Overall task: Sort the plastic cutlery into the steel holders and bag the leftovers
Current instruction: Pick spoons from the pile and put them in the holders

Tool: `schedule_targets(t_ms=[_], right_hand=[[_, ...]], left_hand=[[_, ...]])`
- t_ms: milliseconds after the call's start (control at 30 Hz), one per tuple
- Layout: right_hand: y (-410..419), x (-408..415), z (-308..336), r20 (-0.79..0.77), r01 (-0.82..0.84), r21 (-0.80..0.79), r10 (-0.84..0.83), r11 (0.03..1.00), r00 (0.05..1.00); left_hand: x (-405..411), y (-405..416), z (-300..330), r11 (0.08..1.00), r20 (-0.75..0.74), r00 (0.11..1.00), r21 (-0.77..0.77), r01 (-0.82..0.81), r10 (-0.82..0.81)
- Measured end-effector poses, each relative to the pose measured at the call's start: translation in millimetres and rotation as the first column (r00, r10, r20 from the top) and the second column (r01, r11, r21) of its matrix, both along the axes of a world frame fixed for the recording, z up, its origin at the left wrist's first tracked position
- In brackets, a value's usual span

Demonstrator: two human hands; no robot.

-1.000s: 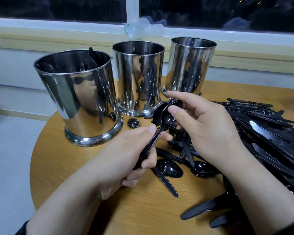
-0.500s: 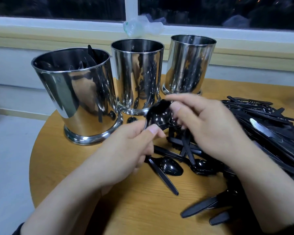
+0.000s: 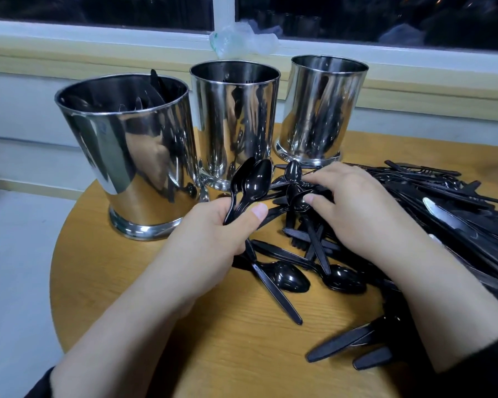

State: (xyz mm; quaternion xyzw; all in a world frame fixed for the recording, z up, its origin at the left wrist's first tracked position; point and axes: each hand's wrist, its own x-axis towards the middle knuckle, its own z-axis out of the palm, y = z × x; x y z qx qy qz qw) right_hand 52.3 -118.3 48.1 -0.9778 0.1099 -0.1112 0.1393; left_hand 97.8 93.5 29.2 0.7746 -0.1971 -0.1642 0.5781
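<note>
We see the left hand (image 3: 213, 234) as the nearer grip to the holders: its fingers and thumb are curled round the handles of two nested black spoons (image 3: 252, 185), whose glossy bowls point up and away toward the middle steel holder (image 3: 235, 122), just behind them. The spoons' long axis runs from the fist up toward that holder's wall, so we judge a lift and tip over a rim comes next; which holder takes spoons we cannot tell, though dark cutlery shows inside the left steel holder (image 3: 127, 150).

The right hand (image 3: 354, 208) lies on the cutlery pile (image 3: 443, 208), fingers bent and pinching another spoon (image 3: 299, 202) by its bowl. The right steel holder (image 3: 322, 110) stands behind it. The holders are mirror-smooth cylinders with flared feet; the cutlery is thin, shiny plastic, spread over the round wooden bench (image 3: 156, 326).
</note>
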Motion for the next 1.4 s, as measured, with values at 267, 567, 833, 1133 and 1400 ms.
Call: schedule_targets(t_ms=[267,567,833,1133,1400], right_hand=[[1.1,1.5,-0.4,0.034,0.028,-0.012,-0.027,1.000,0.999],[3.1,-5.4,6.6,-0.162,0.058,-0.062,-0.067,0.996,0.984],[0.9,-6.1,7.2,0.006,0.044,0.022,-0.044,0.999,0.999],[6.6,-17.3,23.1,0.574,-0.154,0.349,-0.081,0.924,0.815],[25.0,-16.9,15.5,0.503,-0.344,0.424,0.098,0.838,0.859]], left_hand=[[0.2,-3.3,-2.3,0.998,-0.049,0.998,-0.048,-0.034,0.031],[1.3,-3.2,-2.7,0.997,-0.041,0.999,-0.070,-0.038,0.035],[-1.3,-1.7,0.3,0.997,-0.006,1.000,-0.076,-0.027,0.026],[4.5,-0.7,0.1,0.989,0.128,0.983,-0.078,-0.125,0.134],[-5.6,-6.1,6.3,0.979,-0.103,0.994,-0.198,-0.042,0.022]])
